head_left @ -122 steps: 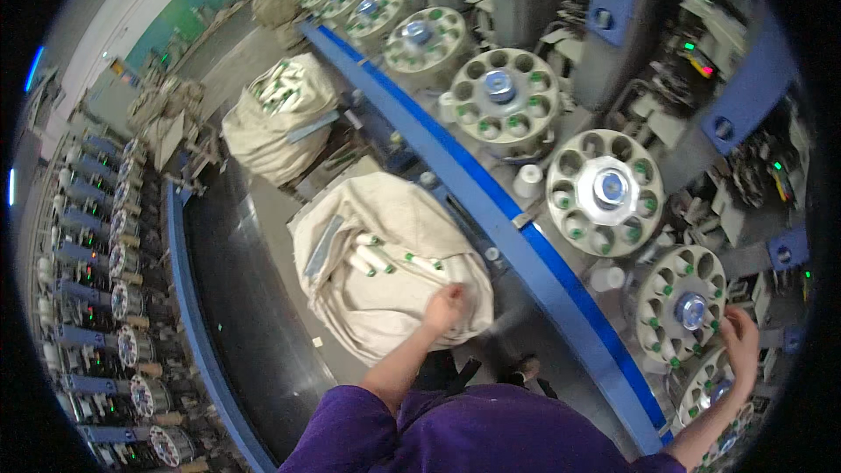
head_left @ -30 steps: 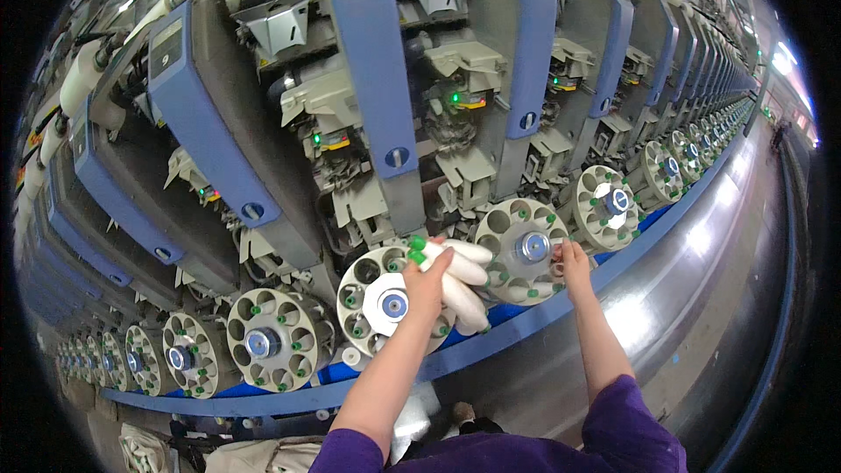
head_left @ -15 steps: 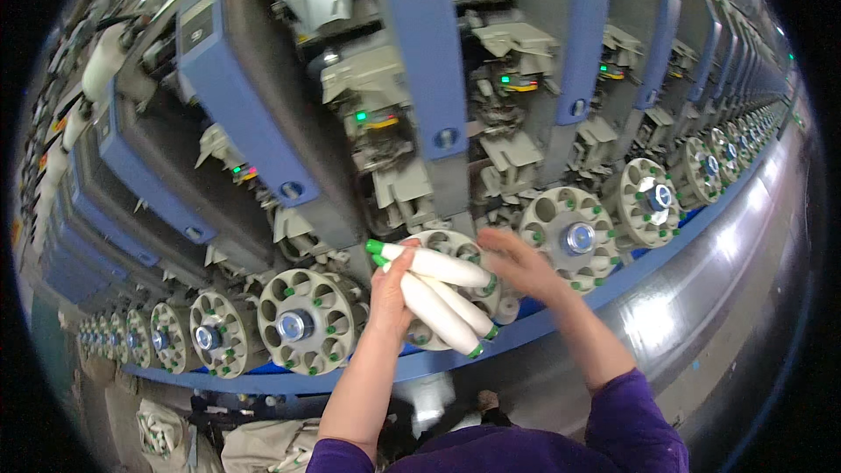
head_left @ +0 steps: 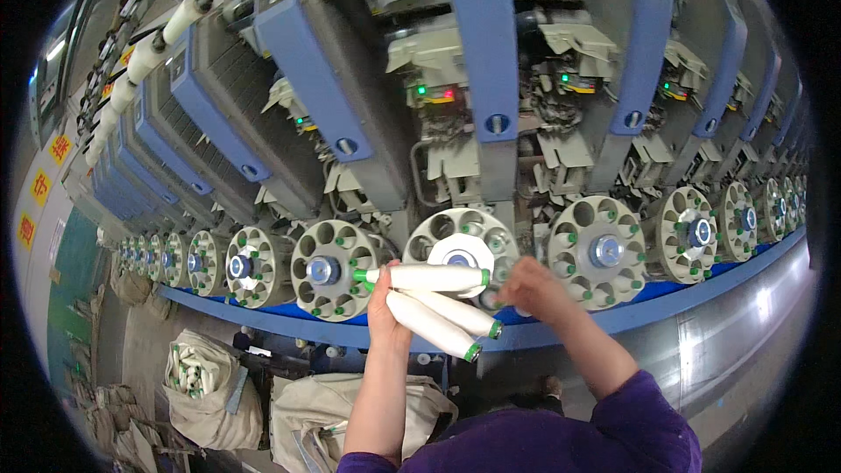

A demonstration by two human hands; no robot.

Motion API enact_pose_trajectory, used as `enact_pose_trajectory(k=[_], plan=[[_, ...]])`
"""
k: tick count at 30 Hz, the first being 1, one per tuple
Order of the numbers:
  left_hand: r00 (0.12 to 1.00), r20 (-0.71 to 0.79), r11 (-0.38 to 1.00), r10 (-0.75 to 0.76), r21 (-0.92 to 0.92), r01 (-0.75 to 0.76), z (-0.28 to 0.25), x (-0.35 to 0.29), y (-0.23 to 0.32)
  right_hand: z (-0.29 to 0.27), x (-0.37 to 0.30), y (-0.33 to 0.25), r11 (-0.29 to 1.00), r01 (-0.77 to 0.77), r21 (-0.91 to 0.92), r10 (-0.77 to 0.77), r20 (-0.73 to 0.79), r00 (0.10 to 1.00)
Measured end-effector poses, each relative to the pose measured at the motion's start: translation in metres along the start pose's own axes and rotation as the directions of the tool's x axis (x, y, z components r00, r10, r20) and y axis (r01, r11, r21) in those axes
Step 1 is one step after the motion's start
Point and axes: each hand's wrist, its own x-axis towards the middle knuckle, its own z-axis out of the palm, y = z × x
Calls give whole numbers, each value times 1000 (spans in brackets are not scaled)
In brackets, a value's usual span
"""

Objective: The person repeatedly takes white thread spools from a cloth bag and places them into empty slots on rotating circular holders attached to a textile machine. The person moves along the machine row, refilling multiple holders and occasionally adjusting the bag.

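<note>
My left hand (head_left: 385,311) is closed on several white yarn bobbins (head_left: 434,278) with green ends, fanned out to the right. The top bobbin lies nearly level; two others slant down to the right. Behind them stands a round cream bobbin magazine (head_left: 423,236) with pockets around a pale hub, partly covered by the bobbins. At that magazine's right edge is my right hand (head_left: 536,289). Motion smears its fingers, so whether anything is between them cannot be made out. Another magazine (head_left: 604,285) with a blue-capped hub stands just right of that hand.
A row of winding units with blue panels (head_left: 491,52) runs left to right above the magazines. A blue rail (head_left: 674,291) passes below them. Cloth sacks (head_left: 210,416), one showing bobbins inside, stand at lower left. White yarn packages (head_left: 184,16) line the upper left.
The view has shifted, so the machine sits farther right and more sacks show. The held bobbins are fanned differently, the top one now level. My right hand's fingers, spread before, are drawn in more.
</note>
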Motion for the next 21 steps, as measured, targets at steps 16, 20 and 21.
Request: enact_pose_trajectory(k=[16,20,21], plan=[[994,38,992,-101,77,98,-53,37,71,66,5,30,989,7,-151,-55,-322,945],[990,91,988,-107,122,96,-44,54,71,60,21,46,864,-400,-305,502,480,719],[992,100,993,-81,92,72,-43,58,73,47,22,47,844,-390,-367,497,264,827]])
